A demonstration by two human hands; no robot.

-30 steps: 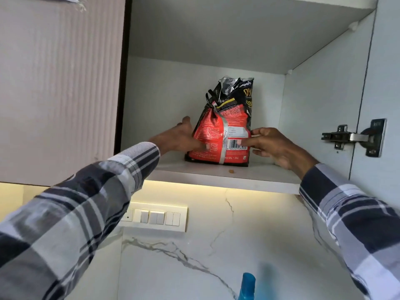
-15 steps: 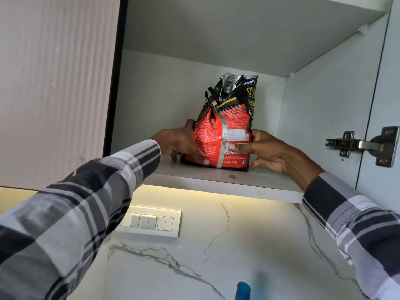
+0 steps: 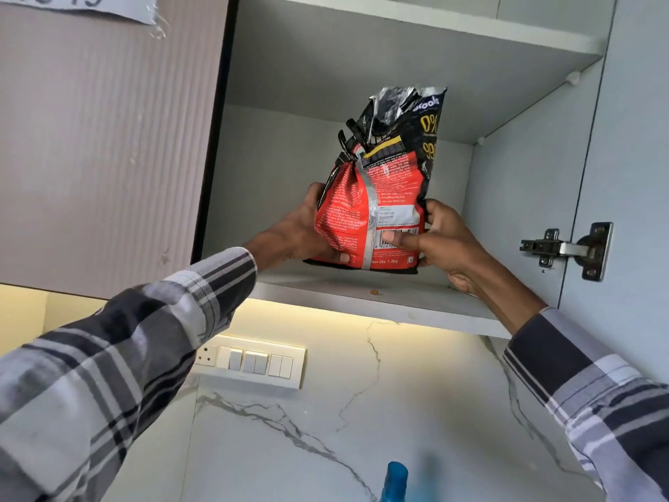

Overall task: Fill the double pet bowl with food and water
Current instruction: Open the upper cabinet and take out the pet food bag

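A red and black pet food bag (image 3: 376, 197) with a crumpled open top stands upright in an open wall cabinet, its base at or just above the shelf (image 3: 362, 302). My left hand (image 3: 297, 230) grips the bag's lower left side. My right hand (image 3: 445, 240) grips its lower right side, thumb across the barcode. One brown kibble piece (image 3: 374, 292) lies on the shelf in front of the bag. The double pet bowl is not in view.
The cabinet door with its metal hinge (image 3: 568, 248) stands open at the right. A closed ribbed door (image 3: 101, 139) is at the left. Below are a switch panel (image 3: 253, 362), a marble wall and a blue bottle top (image 3: 396, 476).
Both hands have closed around the bag's lower sides, and the bag has come slightly forward and up from the back of the shelf. The view has tilted a little.
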